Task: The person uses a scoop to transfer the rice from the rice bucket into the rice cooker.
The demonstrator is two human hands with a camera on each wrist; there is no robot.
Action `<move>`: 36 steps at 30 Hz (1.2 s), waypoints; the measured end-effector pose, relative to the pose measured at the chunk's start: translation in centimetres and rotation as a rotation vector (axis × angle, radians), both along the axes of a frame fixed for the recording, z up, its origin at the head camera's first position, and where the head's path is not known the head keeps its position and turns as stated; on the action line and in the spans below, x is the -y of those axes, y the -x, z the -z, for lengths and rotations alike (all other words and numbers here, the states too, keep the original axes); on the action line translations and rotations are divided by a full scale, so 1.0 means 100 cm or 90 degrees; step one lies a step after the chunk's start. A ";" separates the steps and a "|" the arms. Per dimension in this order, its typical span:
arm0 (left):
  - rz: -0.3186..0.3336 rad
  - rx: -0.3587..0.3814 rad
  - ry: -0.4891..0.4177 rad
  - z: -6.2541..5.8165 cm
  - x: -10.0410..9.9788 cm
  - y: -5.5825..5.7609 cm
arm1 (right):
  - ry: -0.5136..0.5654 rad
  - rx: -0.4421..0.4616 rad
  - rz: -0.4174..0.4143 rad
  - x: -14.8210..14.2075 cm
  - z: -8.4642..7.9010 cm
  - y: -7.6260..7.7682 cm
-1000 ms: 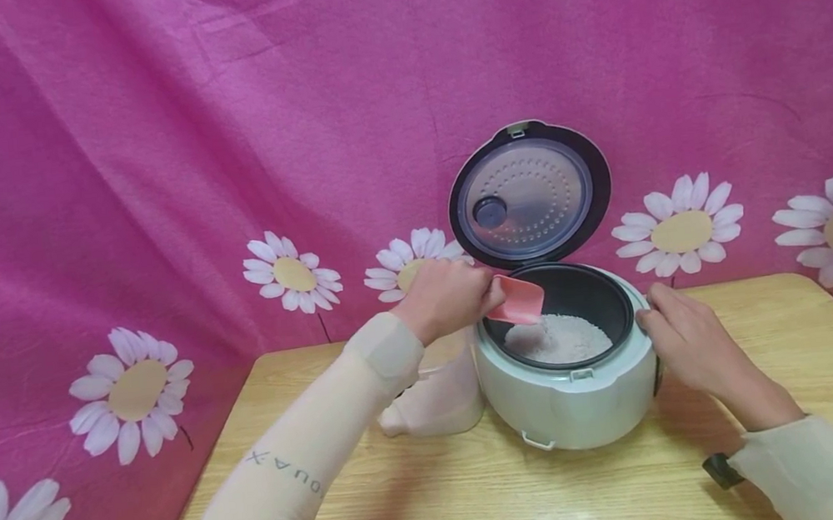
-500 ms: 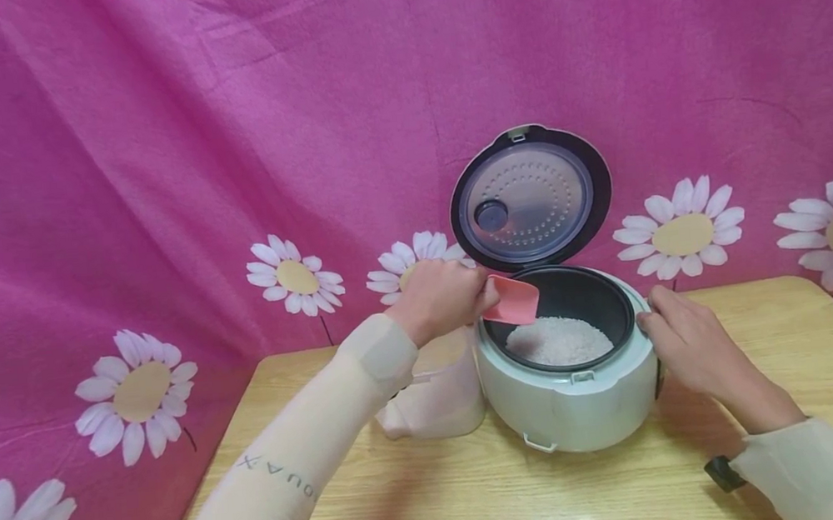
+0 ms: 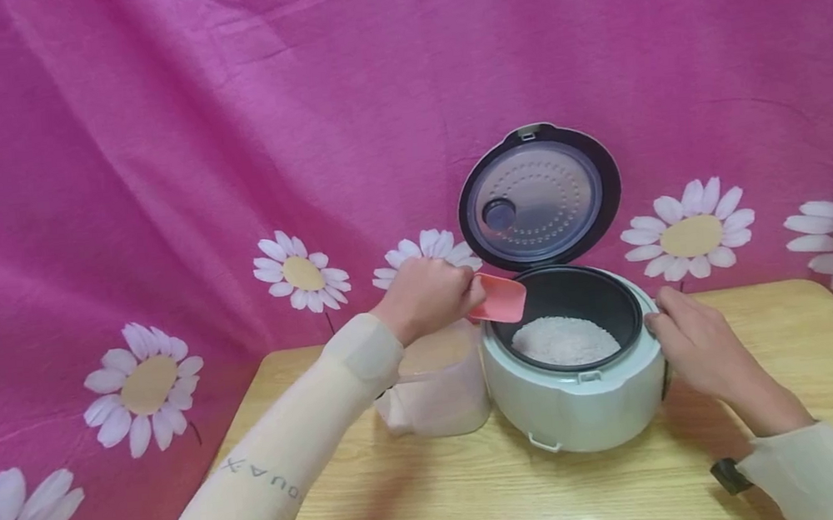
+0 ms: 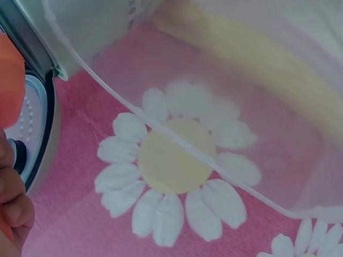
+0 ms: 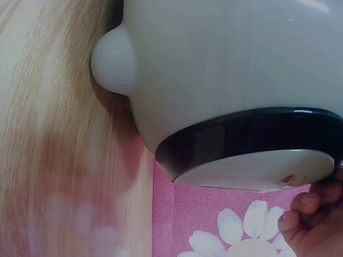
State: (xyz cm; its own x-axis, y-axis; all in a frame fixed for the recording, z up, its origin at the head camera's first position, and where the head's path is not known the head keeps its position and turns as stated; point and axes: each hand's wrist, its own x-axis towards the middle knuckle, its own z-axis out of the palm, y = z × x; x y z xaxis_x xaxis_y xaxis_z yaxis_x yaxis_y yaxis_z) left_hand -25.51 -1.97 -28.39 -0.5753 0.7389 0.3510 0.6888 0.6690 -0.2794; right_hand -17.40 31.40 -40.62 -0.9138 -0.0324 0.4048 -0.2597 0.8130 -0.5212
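My left hand [image 3: 428, 296] grips a pink scoop [image 3: 501, 299], held tilted over the left rim of a rice cooker [image 3: 582, 411]. In the left wrist view, the scoop [image 4: 9, 80] shows orange above curled fingers [image 4: 16, 198]. White rice [image 3: 566, 340] lies heaped in the cooker's black inner pot [image 3: 577, 288]. The cooker's lid [image 3: 540, 194] stands raised at the back. On the right side, my right hand [image 3: 699, 346] holds the cooker's rim, thumb toward the pot. Curled fingers [image 5: 311, 209] appear at the cooker's side panel [image 5: 257, 170] in the right wrist view.
A translucent plastic container [image 3: 441, 400] stands left of the cooker, partly under my left forearm. Both rest on a wooden table [image 3: 439, 492]. A pink daisy-print cloth [image 3: 344, 133] hangs right behind the table.
My left hand and the scoop have moved left, from over the rice to the pot's left rim. Grains falling from the scoop earlier no longer show. My right hand stays at the cooker.
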 end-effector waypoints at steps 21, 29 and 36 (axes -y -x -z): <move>-0.034 -0.029 -0.040 -0.004 0.049 -0.002 | 0.007 -0.008 -0.003 0.001 0.001 -0.001; -0.047 -0.010 -0.039 0.006 0.072 -0.003 | 0.009 -0.003 -0.006 0.001 0.003 0.000; -0.043 -0.021 -0.038 0.014 0.089 -0.001 | 0.004 -0.018 -0.005 0.000 0.003 0.002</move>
State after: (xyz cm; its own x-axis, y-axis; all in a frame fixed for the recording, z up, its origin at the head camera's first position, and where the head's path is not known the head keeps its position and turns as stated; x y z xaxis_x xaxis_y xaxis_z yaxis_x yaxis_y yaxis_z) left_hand -25.44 -10.84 -29.81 -0.6110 0.6755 0.4128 0.6321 0.7302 -0.2593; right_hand -17.61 31.44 -40.94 -0.9018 -0.0367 0.4305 -0.2803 0.8080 -0.5182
